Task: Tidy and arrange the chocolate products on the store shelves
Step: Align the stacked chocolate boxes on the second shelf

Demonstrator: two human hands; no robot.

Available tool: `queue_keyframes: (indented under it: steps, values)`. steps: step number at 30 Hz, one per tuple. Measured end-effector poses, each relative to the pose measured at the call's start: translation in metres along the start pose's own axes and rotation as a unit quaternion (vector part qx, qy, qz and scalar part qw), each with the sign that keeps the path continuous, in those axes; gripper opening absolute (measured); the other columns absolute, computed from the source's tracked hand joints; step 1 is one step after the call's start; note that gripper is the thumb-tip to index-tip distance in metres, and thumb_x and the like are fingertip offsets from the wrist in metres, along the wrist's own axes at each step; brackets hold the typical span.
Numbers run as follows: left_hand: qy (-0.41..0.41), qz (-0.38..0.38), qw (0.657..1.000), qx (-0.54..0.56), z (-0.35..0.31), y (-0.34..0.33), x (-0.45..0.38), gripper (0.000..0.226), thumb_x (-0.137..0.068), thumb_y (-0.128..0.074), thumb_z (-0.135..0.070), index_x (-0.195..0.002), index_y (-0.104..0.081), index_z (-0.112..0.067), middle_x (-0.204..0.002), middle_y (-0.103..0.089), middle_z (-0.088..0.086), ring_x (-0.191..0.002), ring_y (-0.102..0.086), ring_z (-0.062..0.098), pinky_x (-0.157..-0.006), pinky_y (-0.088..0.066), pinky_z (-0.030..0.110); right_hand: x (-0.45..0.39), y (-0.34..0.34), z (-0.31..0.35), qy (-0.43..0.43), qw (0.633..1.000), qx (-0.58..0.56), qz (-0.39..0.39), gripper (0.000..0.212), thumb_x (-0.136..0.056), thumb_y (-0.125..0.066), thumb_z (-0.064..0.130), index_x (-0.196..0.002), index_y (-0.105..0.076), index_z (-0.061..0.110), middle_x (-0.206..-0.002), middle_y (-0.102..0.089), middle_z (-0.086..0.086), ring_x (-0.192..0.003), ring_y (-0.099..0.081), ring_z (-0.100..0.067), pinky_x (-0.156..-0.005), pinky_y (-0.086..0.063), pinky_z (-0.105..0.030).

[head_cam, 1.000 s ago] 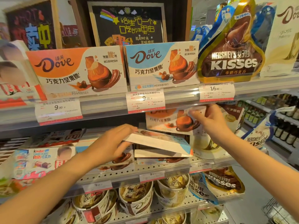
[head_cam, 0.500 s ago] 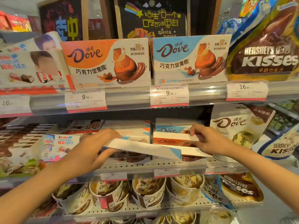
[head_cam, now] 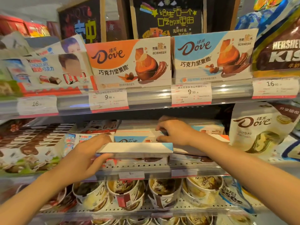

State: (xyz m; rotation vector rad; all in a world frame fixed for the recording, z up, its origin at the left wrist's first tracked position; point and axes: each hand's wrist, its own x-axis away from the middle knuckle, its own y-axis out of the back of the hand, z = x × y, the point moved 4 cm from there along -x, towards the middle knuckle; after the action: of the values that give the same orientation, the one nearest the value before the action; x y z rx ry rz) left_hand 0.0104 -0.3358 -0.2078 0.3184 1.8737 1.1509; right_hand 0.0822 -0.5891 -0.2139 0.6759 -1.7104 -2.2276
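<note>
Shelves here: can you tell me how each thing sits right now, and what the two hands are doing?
Left hand: grips the flat blue Dove box.
Flat blue Dove box: held level over the middle shelf stack.
Right hand: fingers curled on a stacked Dove box behind.
Orange Dove display box: upright, top shelf.
Blue Dove display box: upright beside it.
Dove cups: tilted, lower shelf.

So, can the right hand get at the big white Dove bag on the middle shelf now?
Probably yes. The Dove bag stands just right of the right hand, with nothing between them, but that hand is busy with the stacked Dove boxes and must let go first.
</note>
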Motion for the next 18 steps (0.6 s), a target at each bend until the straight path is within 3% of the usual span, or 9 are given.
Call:
queue_keyframes:
  steps: [3, 5, 7, 12, 14, 18]
  values:
    - [0.018, 0.007, 1.0, -0.017, 0.01, -0.001, 0.007, 0.041, -0.093, -0.038, -0.052, -0.115, -0.05, -0.019, -0.107, -0.057, -0.01, -0.093, -0.055, 0.0, -0.079, -0.04, 0.002, -0.008, -0.004, 0.002, -0.015, 1.0, 0.018, 0.005, 0.023, -0.08, -0.069, 0.028, -0.094, -0.055, 0.017, -0.095, -0.043, 0.005, -0.067, -0.04, -0.01, -0.053, -0.028, -0.017]
    - [0.03, 0.005, 0.999, -0.024, 0.014, -0.004, 0.008, 0.043, -0.093, -0.037, -0.054, -0.115, -0.05, -0.018, -0.107, -0.057, -0.008, -0.094, -0.051, -0.002, -0.079, -0.037, -0.002, -0.009, -0.007, 0.003, -0.008, 1.0, 0.011, 0.015, 0.021, -0.078, -0.066, 0.011, -0.095, -0.055, 0.015, -0.092, -0.047, 0.002, -0.067, -0.042, -0.012, -0.055, -0.035, -0.02]
    - [0.033, 0.0, 0.999, -0.029, 0.017, -0.008, 0.008, 0.046, -0.093, -0.036, -0.054, -0.114, -0.051, -0.016, -0.107, -0.058, -0.005, -0.095, -0.05, -0.001, -0.081, -0.035, -0.002, -0.01, -0.011, 0.004, -0.002, 1.0, 0.012, 0.019, 0.023, -0.075, -0.061, 0.003, -0.083, -0.049, 0.021, -0.089, -0.054, 0.0, -0.07, -0.047, -0.017, -0.061, -0.043, -0.03]
    - [0.009, 0.006, 1.0, -0.02, 0.023, -0.019, 0.002, 0.038, -0.093, -0.039, -0.05, -0.111, -0.052, -0.019, -0.106, -0.062, -0.001, -0.096, -0.055, 0.005, -0.081, -0.043, 0.011, -0.012, -0.014, 0.005, -0.02, 0.999, 0.028, 0.024, 0.039, -0.074, -0.072, 0.027, -0.062, -0.035, 0.03, -0.085, -0.056, 0.0, -0.071, -0.051, -0.018, -0.061, -0.045, -0.033]
    - [0.012, 0.014, 1.0, -0.009, 0.024, -0.025, -0.003, 0.035, -0.091, -0.041, -0.05, -0.108, -0.054, -0.022, -0.102, -0.062, -0.002, -0.095, -0.054, 0.005, -0.08, -0.044, 0.013, -0.014, -0.014, 0.004, -0.02, 0.999, 0.033, 0.037, 0.037, -0.071, -0.074, 0.038, -0.063, -0.04, 0.029, -0.085, -0.057, 0.001, -0.071, -0.052, -0.017, -0.056, -0.041, -0.029]
    - [0.041, 0.014, 0.999, 0.003, 0.024, -0.032, -0.007, 0.029, -0.083, -0.049, -0.045, -0.106, -0.053, -0.027, -0.102, -0.063, -0.004, -0.096, -0.053, 0.003, -0.08, -0.044, 0.016, -0.016, -0.01, 0.001, -0.01, 0.999, 0.006, 0.047, 0.027, -0.074, -0.072, 0.037, -0.08, -0.059, 0.014, -0.085, -0.06, -0.003, -0.073, -0.052, -0.02, -0.054, -0.035, -0.024]
